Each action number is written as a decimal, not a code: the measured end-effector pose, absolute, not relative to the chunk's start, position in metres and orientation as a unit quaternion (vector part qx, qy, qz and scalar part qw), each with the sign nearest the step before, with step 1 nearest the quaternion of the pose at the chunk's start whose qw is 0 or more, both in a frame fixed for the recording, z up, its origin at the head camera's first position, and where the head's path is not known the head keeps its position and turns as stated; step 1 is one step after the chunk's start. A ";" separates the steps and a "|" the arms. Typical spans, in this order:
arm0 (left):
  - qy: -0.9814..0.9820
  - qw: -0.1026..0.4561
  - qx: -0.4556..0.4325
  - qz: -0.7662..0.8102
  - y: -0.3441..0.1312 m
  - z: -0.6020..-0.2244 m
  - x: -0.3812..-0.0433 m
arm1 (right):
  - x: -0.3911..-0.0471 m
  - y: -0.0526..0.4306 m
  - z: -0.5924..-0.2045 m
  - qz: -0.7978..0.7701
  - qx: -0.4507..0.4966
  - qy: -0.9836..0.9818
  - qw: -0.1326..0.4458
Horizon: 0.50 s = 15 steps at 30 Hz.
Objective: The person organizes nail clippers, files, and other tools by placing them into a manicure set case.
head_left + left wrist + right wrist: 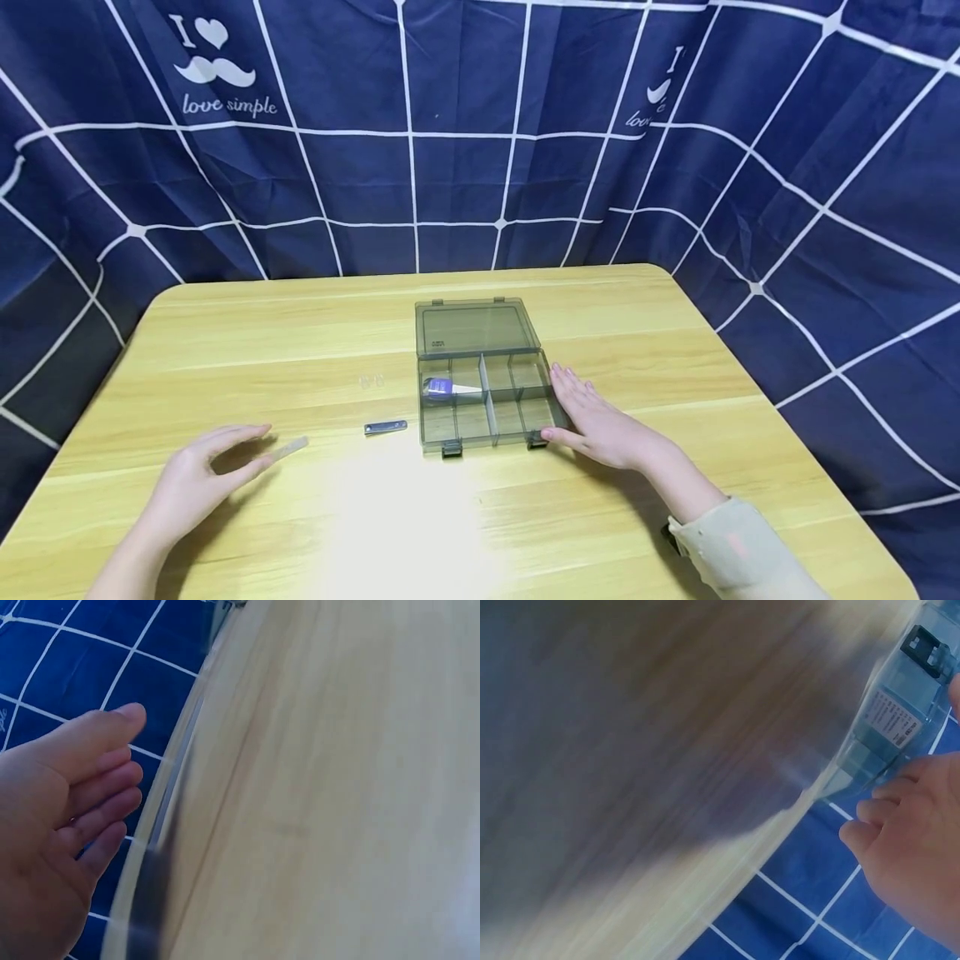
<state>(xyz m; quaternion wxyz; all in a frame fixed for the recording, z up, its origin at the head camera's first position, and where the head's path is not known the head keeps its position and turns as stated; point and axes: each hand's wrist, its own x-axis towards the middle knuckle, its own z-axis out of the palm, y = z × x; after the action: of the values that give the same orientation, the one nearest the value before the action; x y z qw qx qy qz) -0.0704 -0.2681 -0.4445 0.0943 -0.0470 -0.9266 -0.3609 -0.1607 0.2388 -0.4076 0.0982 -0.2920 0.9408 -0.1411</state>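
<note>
A translucent grey compartment box (453,433) stands on the table with its lid (480,327) folded back. My right hand (600,425) rests against its right side, fingers straight, thumb by a front latch (537,440). The right wrist view shows a printed label (892,718) on the box wall beside my right hand (911,847). Inside the box's left half lies a small purple-and-white item (440,387). My left hand (191,475) hovers low at the left, fingers loosely bent and thumb apart. A pale narrow strip (291,447) lies right at its thumb tip.
A nail clipper (386,427) lies between the left hand and the box. Two tiny clear pieces (372,381) sit behind it. The wooden table (247,333) has rounded back corners, and a blue checked curtain (457,183) hangs around it.
</note>
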 end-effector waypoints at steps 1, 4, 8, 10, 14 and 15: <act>-0.926 0.090 -0.050 -0.364 -0.268 -0.446 -0.071 | -0.160 0.239 -0.408 -0.141 -0.292 0.941 0.097; -0.925 0.084 -0.053 -0.366 -0.266 -0.450 -0.073 | -0.160 0.239 -0.408 -0.139 -0.291 0.942 0.096; -0.923 0.092 -0.059 -0.368 -0.264 -0.455 -0.074 | -0.160 0.239 -0.409 -0.139 -0.291 0.942 0.096; -0.921 0.098 -0.063 -0.372 -0.264 -0.458 -0.074 | -0.160 0.239 -0.410 -0.140 -0.290 0.942 0.096; -0.918 0.110 -0.074 -0.373 -0.263 -0.462 -0.075 | -0.161 0.240 -0.411 -0.140 -0.291 0.942 0.095; -0.918 0.114 -0.078 -0.373 -0.263 -0.463 -0.076 | -0.161 0.240 -0.411 -0.139 -0.291 0.942 0.095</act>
<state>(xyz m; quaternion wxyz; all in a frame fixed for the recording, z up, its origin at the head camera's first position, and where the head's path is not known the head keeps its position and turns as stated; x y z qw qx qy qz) -0.0757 -0.2628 -0.4632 0.1140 -0.0776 -0.9175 -0.3730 -0.1607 0.2399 -0.4107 0.0949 -0.2907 0.9418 -0.1394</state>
